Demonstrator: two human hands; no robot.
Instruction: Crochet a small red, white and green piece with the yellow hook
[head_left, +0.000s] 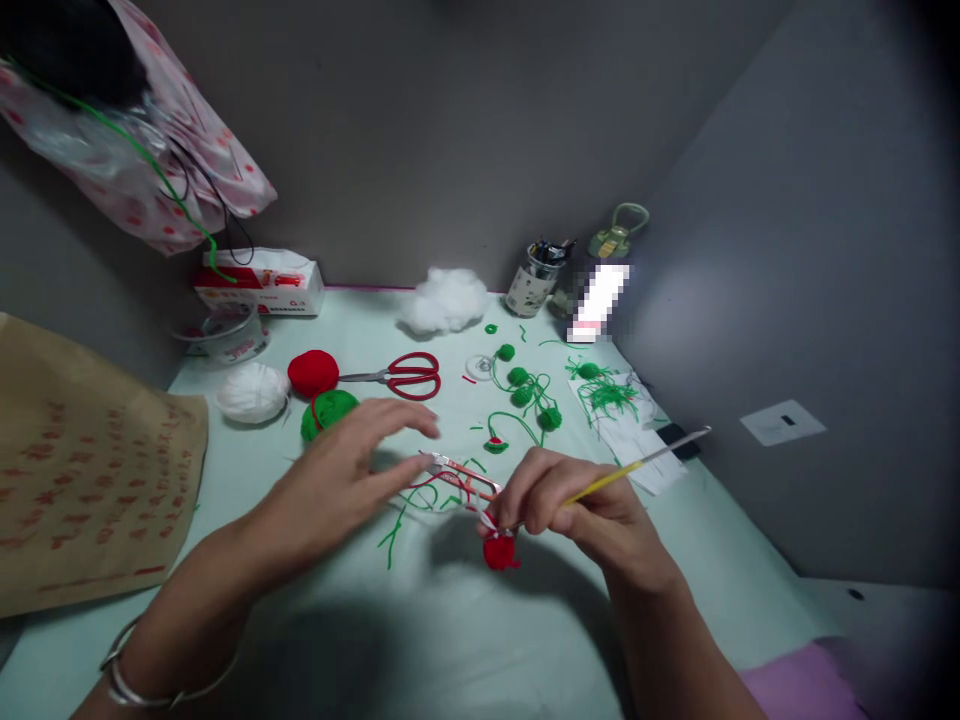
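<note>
My right hand (577, 505) grips a crochet hook (611, 481) with a yellow handle, its metal end pointing up to the right. Below those fingers hangs a small red crocheted piece (499, 551) with a white strand of yarn at its top. My left hand (356, 475) hovers over the table with thumb and fingers apart. Its thumb tip is close to a pair of orange thread snips (469, 473); whether they touch I cannot tell. Loose red, white and green yarn ends (427, 497) lie around the snips. Behind my left hand sits a green yarn ball (335, 405).
Red-handled scissors (414, 376) lie beside red (313, 372) and white yarn balls (253, 392). White stuffing (444, 300), a pen cup (531, 282) and a lit phone (598, 303) stand behind. Several green crocheted balls (550, 418) lie right of centre. A brown paper bag (97, 480) is at left.
</note>
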